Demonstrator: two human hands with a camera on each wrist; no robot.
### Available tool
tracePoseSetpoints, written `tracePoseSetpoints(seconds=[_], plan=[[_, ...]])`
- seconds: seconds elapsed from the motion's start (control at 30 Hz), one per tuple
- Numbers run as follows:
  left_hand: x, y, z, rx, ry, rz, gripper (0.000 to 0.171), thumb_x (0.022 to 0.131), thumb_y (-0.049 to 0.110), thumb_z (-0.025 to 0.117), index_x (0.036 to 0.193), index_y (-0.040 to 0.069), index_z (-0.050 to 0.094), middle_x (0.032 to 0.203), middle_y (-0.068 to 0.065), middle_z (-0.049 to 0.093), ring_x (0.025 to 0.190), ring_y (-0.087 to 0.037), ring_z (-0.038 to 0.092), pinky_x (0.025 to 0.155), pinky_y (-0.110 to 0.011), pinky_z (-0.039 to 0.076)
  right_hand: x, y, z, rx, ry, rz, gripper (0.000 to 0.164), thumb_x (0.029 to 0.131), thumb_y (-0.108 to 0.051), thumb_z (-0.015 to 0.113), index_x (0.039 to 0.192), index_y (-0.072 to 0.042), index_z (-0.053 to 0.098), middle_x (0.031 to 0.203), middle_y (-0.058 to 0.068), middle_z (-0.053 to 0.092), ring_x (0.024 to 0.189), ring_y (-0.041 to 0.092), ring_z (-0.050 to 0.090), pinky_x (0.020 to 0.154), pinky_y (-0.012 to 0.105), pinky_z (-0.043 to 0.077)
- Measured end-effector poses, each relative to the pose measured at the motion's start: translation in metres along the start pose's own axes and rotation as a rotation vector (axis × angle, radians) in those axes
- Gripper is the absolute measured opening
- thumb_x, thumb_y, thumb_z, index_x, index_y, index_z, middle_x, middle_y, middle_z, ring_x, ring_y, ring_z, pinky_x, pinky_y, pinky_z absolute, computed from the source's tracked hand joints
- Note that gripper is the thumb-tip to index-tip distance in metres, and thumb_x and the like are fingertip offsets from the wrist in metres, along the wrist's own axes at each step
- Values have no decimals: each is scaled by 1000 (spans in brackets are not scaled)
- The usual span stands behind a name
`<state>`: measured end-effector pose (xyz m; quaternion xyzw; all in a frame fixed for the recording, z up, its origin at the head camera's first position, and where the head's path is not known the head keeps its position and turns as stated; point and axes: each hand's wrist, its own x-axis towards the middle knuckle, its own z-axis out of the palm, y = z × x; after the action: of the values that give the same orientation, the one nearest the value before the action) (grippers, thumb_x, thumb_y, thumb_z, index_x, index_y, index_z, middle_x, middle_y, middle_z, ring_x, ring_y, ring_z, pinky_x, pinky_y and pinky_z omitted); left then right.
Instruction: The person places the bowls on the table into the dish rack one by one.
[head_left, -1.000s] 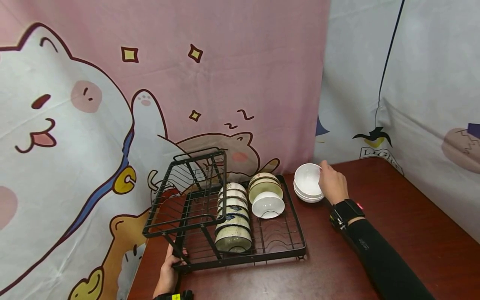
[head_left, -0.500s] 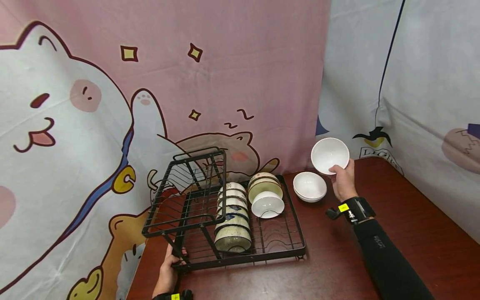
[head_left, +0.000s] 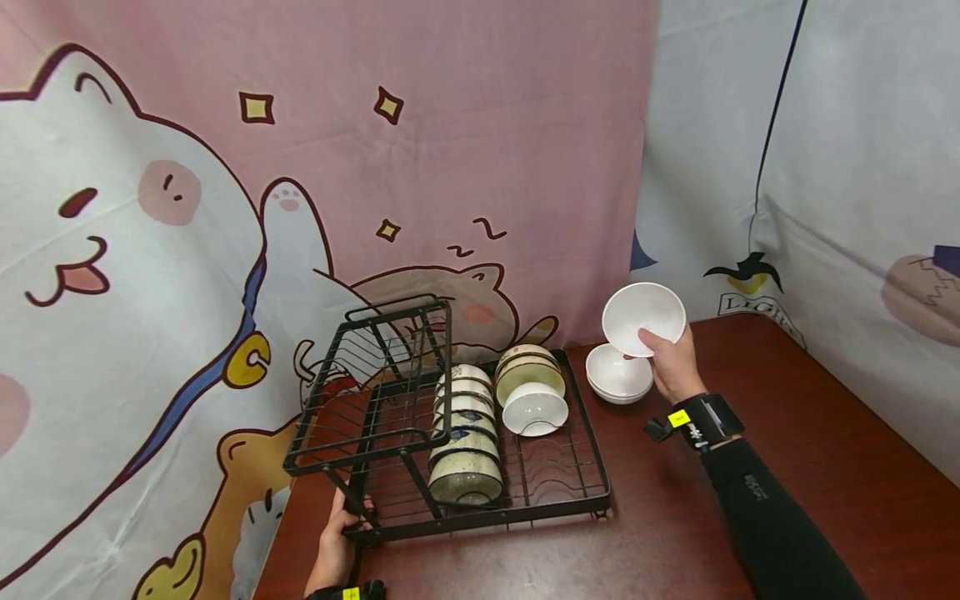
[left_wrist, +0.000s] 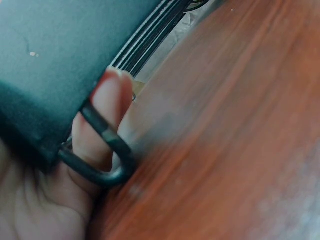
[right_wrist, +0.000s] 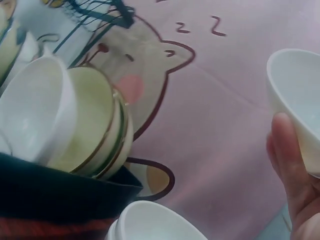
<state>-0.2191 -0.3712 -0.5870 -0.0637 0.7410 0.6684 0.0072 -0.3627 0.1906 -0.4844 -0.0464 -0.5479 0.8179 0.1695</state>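
Observation:
My right hand (head_left: 677, 367) holds a white bowl (head_left: 643, 318) up off the table, thumb inside its rim and fingers behind. In the right wrist view the same bowl (right_wrist: 300, 100) is cut by the right edge. Below it, a short stack of white bowls (head_left: 618, 372) stands on the table beside a black dish rack (head_left: 525, 521). My left hand (head_left: 335, 542) grips the rack's front left corner; in the left wrist view a finger (left_wrist: 107, 97) lies along the frame behind a wire foot (left_wrist: 107, 175).
A row of several patterned bowls (head_left: 465, 442) leans in the rack. To its right are green-glazed bowls (head_left: 531, 375) and a white bowl (head_left: 536, 410). The raised upper tier (head_left: 367, 454) covers the rack's left side. Printed cloth (head_left: 525, 167) hangs behind the brown table (head_left: 675, 533).
My right hand has lifted the top white bowl from the stack, swung it up to the right, then moved slightly back left. The left hand and the rack have stayed put.

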Motion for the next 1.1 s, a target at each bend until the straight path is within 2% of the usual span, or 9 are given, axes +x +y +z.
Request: tracePoseSetpoints(seconds=[0.07, 0.13, 0.2, 0.3, 0.37, 0.53, 0.73, 0.87, 1.1], plan=[[0, 0, 0, -3, -2, 5, 74, 88, 5, 23, 161, 7, 10, 116, -10, 42, 94, -14, 47, 76, -27, 43, -3, 0, 5, -136, -30, -53, 65, 99, 8, 55, 156, -14, 33, 132, -7, 46, 116, 9, 52, 90, 20, 53], [0, 0, 1, -8, 5, 18, 72, 88, 5, 24, 159, 5, 12, 115, -9, 43, 93, -14, 49, 75, -27, 44, -11, -3, 12, -284, -96, -151, 61, 97, 10, 55, 154, -7, 38, 138, 2, 50, 119, 12, 49, 96, 22, 47], [-1, 0, 1, -12, 14, 26, 70, 88, 4, 25, 157, 4, 15, 113, -8, 45, 92, -14, 49, 75, -27, 46, -18, 0, 19, -439, -184, -291, 54, 96, 11, 54, 148, -3, 45, 139, 11, 54, 121, 18, 52, 100, 32, 44], [-1, 0, 2, -18, 29, 37, 66, 88, 3, 25, 153, 1, 19, 111, -7, 48, 90, -15, 50, 73, -27, 47, -30, 4, 32, -614, -308, -503, 48, 94, 15, 53, 139, -2, 53, 135, 20, 59, 119, 30, 57, 98, 49, 47], [-1, 0, 2, -10, 28, 29, 67, 87, 4, 24, 154, 2, 19, 111, -8, 48, 91, -15, 49, 73, -27, 47, -35, 11, 38, -706, -371, -623, 51, 92, 16, 54, 137, -7, 56, 129, 16, 61, 116, 33, 60, 94, 56, 49], [0, 0, 1, 9, 13, 12, 73, 87, 6, 24, 160, 5, 13, 114, -8, 45, 93, -14, 49, 76, -28, 44, -50, 14, 53, -836, -494, -798, 64, 82, 19, 60, 137, -13, 57, 117, 8, 61, 108, 27, 64, 91, 53, 53], [1, -2, 3, -9, 18, 37, 71, 88, 3, 24, 157, 0, 15, 111, -7, 48, 91, -13, 51, 73, -27, 47, -63, 20, 60, -919, -618, -891, 76, 70, 21, 65, 137, -14, 58, 114, 5, 59, 94, 22, 67, 77, 43, 57], [0, 0, 2, 0, 8, 10, 73, 88, 5, 23, 160, 5, 12, 115, -9, 44, 95, -13, 48, 76, -27, 44, -65, 30, 61, -985, -704, -905, 80, 67, 23, 68, 138, -14, 58, 118, 4, 58, 83, 17, 67, 70, 33, 56], [-1, 2, 1, 12, 13, 1, 75, 88, 5, 23, 162, 6, 10, 119, -11, 43, 99, -13, 48, 77, -27, 44, -65, 44, 58, -1100, -780, -960, 87, 61, 23, 69, 140, -14, 59, 119, 3, 56, 64, 9, 49, 58, 20, 40]])
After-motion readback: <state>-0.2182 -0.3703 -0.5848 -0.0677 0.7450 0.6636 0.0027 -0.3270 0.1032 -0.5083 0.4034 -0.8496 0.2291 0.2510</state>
